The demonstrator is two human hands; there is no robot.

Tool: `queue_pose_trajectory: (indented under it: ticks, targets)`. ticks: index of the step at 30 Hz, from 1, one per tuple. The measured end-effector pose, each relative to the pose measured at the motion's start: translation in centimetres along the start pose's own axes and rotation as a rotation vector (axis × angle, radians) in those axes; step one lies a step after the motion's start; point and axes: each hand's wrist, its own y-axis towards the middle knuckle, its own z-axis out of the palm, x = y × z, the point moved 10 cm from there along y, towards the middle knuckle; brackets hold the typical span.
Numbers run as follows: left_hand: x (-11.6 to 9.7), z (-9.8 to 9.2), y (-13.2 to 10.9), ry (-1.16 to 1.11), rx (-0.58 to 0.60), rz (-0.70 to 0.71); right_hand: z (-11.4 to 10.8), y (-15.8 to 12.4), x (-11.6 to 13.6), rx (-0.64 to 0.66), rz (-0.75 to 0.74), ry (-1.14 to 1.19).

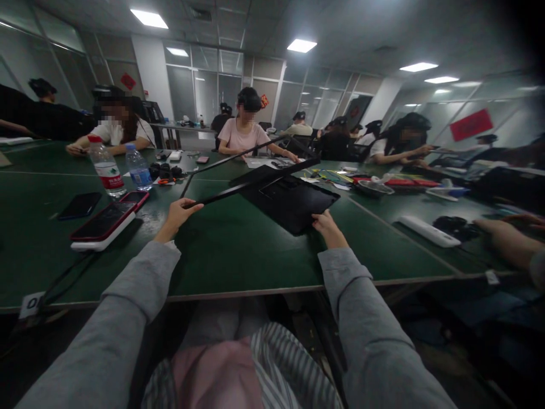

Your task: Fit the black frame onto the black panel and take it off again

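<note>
A thin black panel [255,179] is lifted at a slant above a flat black base [293,204] that lies on the green table [238,255]. My left hand [179,215] is closed on the panel's near left corner. My right hand [326,224] grips the base's near right edge. Both arms reach forward in grey sleeves. Thin black rods [230,159] rise from the panel toward the back.
On the left lie phones on a white power bank [102,227], another dark phone [80,204] and two water bottles [123,170]. Black headsets, papers and coloured items lie further back. A white bar [430,231] and another person's arm [506,241] are at the right. Several people sit around.
</note>
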Motion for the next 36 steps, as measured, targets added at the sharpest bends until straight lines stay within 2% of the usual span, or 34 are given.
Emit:
queue_pose_trajectory:
  ticks: [3,4,7,8,9,11,13,16,19,22,27,33,36]
  targets:
    - [-0.1,0.3,0.5,0.066,0.03,0.076,1.7,-0.3,-0.8,0.056,0.151,-0.039]
    - [-0.1,0.4,0.6,0.092,0.043,0.103,1.6,-0.4,-0.4,0.029,0.148,-0.075]
    - [-0.3,0.8,0.7,0.182,0.073,0.185,-0.1,-0.5,2.2,-0.176,0.037,-0.109]
    - [-0.3,0.9,0.7,0.217,0.077,0.21,-0.2,-0.6,3.1,-0.184,0.002,-0.066]
    - [-0.4,0.9,0.6,0.256,0.08,0.231,0.1,-0.5,3.7,-0.141,-0.015,-0.007]
    - [-0.5,1.2,0.4,0.329,0.088,0.27,1.7,-0.5,4.4,0.047,-0.016,0.091]
    - [-0.6,1.4,0.1,0.393,0.099,0.304,3.0,-0.7,4.5,0.184,-0.02,0.09]
    - [-0.3,1.8,0.1,0.475,0.109,0.328,3.5,-0.8,4.2,0.176,-0.133,-0.145]
    - [0.5,2.6,0.3,0.534,0.14,0.332,3.6,-0.9,4.7,0.031,-0.351,-0.498]
    - [1.5,3.5,0.6,0.562,0.195,0.341,3.7,-1.0,4.9,-0.1,-0.465,-0.751]
    - [1.9,4.0,0.6,0.592,0.232,0.363,3.9,-0.9,4.5,-0.13,-0.478,-0.909]
    - [1.6,3.8,0.3,0.589,0.25,0.34,4.3,-1.0,4.0,-0.08,-0.412,-0.917]
    - [1.1,3.5,0.1,0.551,0.214,0.341,4.5,-0.9,3.5,-0.052,-0.356,-0.916]
